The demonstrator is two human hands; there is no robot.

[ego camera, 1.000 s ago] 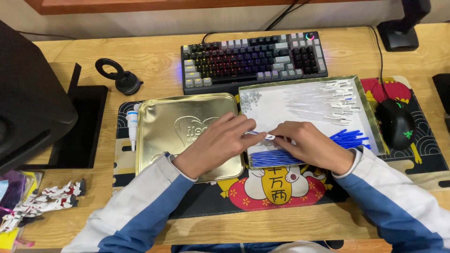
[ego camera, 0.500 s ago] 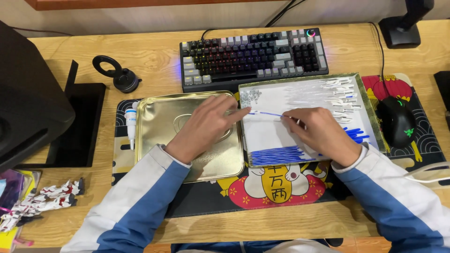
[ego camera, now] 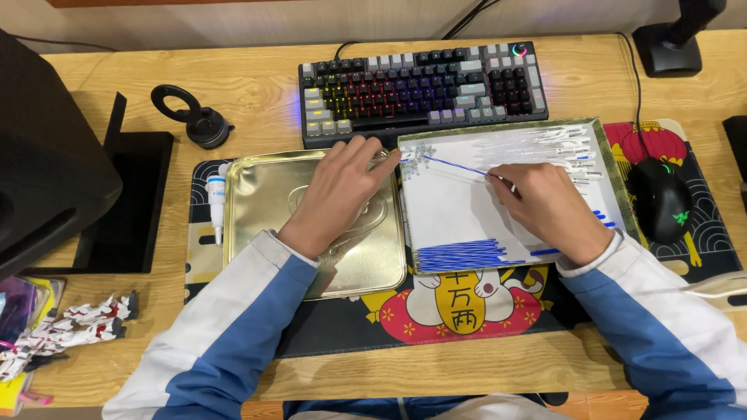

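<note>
thin blue stick [ego camera: 455,164] pinched at both ends — left hand [ego camera: 342,187], right hand [ego camera: 545,204]; light, bendy, best held near tips.

There are two hands: the left hand [ego camera: 338,190] and the right hand [ego camera: 545,206]. There is one blue stick [ego camera: 455,165] held between them. At 6 o'clock in the tray [ego camera: 615,167] lies one pile of blue sticks [ego camera: 463,255], too many to count. At 1 o'clock lies one row of white sticks [ego camera: 537,144], also too many to count. There is one gold lid [ego camera: 264,225], one keyboard [ego camera: 424,85], one mouse [ego camera: 660,198], one small bottle [ego camera: 217,196], one ring stand [ego camera: 194,117] and one toy robot [ego camera: 66,327].
</note>
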